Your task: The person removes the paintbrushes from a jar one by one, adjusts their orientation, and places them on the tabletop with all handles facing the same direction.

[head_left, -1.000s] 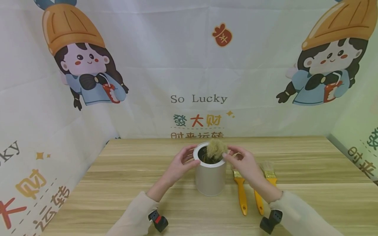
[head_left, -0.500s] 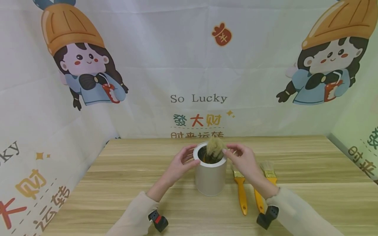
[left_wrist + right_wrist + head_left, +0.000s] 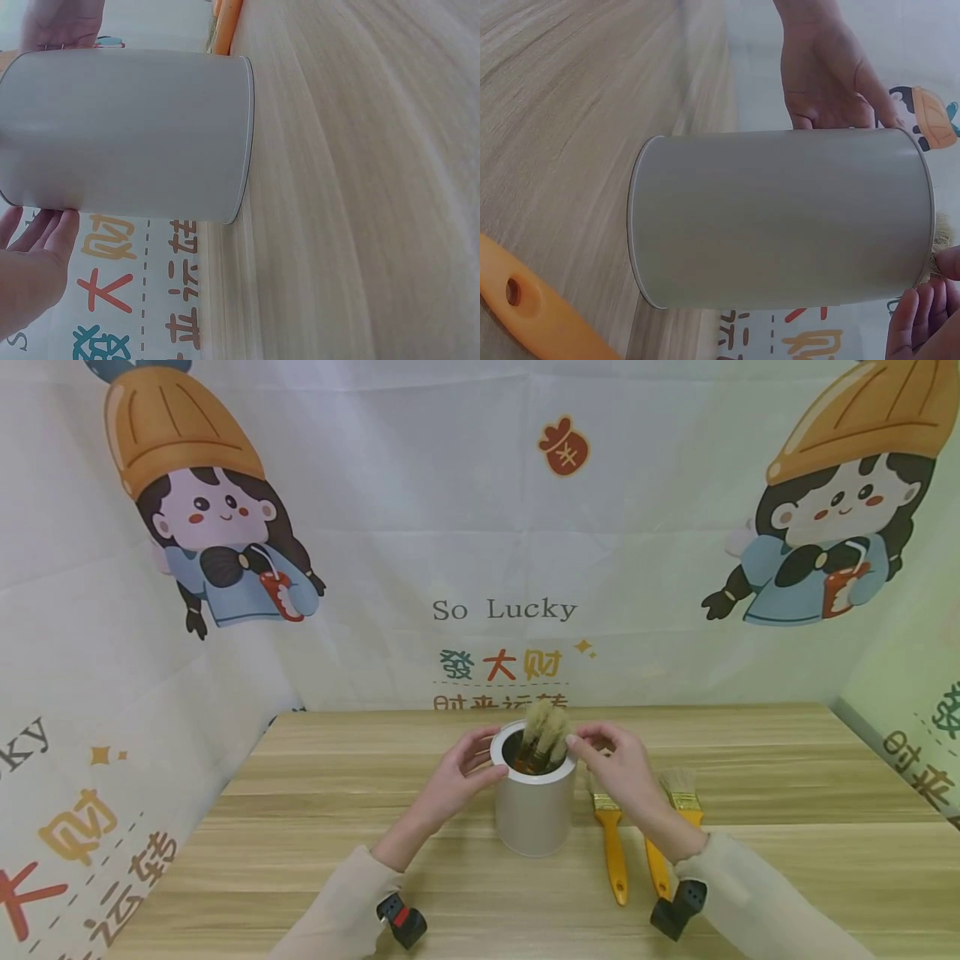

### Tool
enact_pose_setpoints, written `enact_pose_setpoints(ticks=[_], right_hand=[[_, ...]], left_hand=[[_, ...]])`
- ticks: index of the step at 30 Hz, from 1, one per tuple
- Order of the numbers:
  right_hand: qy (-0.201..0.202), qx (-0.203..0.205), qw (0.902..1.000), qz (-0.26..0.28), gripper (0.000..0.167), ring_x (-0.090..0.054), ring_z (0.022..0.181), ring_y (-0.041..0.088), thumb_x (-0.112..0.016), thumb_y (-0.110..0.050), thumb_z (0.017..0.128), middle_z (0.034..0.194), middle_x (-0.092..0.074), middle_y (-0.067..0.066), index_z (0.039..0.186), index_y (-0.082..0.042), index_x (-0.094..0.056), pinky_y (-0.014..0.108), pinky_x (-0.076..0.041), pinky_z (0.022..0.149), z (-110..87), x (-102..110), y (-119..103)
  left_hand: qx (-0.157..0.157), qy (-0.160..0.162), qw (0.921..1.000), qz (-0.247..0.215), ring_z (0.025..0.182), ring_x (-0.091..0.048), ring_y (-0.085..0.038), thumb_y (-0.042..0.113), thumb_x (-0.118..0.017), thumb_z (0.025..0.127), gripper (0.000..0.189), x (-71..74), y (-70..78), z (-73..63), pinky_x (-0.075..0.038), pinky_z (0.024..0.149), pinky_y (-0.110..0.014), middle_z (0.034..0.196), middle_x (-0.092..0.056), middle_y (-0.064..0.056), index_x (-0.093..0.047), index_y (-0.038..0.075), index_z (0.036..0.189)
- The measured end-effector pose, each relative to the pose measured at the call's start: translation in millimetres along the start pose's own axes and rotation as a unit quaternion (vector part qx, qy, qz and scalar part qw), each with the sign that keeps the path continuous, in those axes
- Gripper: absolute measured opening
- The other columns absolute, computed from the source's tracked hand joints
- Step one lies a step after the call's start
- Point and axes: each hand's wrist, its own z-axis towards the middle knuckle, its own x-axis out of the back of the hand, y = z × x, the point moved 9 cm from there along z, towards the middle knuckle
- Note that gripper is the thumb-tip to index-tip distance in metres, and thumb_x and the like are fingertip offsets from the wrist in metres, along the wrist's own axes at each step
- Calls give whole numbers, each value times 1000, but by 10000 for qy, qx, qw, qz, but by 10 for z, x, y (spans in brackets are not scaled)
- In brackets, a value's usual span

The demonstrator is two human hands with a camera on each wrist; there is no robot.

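A grey cylindrical canister (image 3: pixel 534 818) with a white rim stands upright on the table. My left hand (image 3: pixel 468 768) grips its left side near the top, thumb at the rim and fingers round the far side. Inside it, several paintbrushes (image 3: pixel 546 727) stand with pale bristles up, above the rim; their handles are hidden within. At the right rim my right hand (image 3: pixel 621 768) pinches the edge of the bristles (image 3: pixel 943 232) between thumb and fingers. In the left wrist view, the canister wall (image 3: pixel 127 135) fills the space between both hands.
Two more paintbrushes lie to the right of the canister, one with its orange handle (image 3: pixel 615 860) in plain view. The other brush (image 3: pixel 682 793) is partly covered by the right forearm. A printed cloth (image 3: pixel 480 560) hangs behind the wooden table (image 3: pixel 337 827).
The bristles in the canister have gone from one bunched tuft to distinct upright brush heads, shifting slightly left and up. My right hand has moved slightly; my left hand stays in place.
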Motion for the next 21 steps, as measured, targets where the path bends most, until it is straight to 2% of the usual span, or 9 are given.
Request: enact_pose_setpoints(ticks=[5,14,21], right_hand=[[-60,68,9994,328,25,-53,81,23,-59,-20,86,86,-58,11,96,3,-58,28,-49,64,17,17,-23],[-182,43,9979,623,28,-57,82,29,-57,-20,87,89,-59,15,98,5,-56,32,-51,67,62,80,-60],[-219,-10,9959,875,32,-58,82,23,-56,-22,88,93,-57,15,102,7,-53,38,-50,72,112,167,-121]], left_hand=[[-15,-44,10000,-29,116,-40,-31,3,-60,82,53,-1,-13,13,-39,91,-34,128,-40,-20,-37,0,129],[-21,-16,10000,-58,116,-40,-31,4,-62,81,54,-2,-9,7,-39,91,-34,128,-40,-20,-36,0,129],[-90,5,10000,-7,115,-41,-30,11,-64,81,55,4,-14,3,-40,89,-35,127,-42,-19,-37,1,129]])
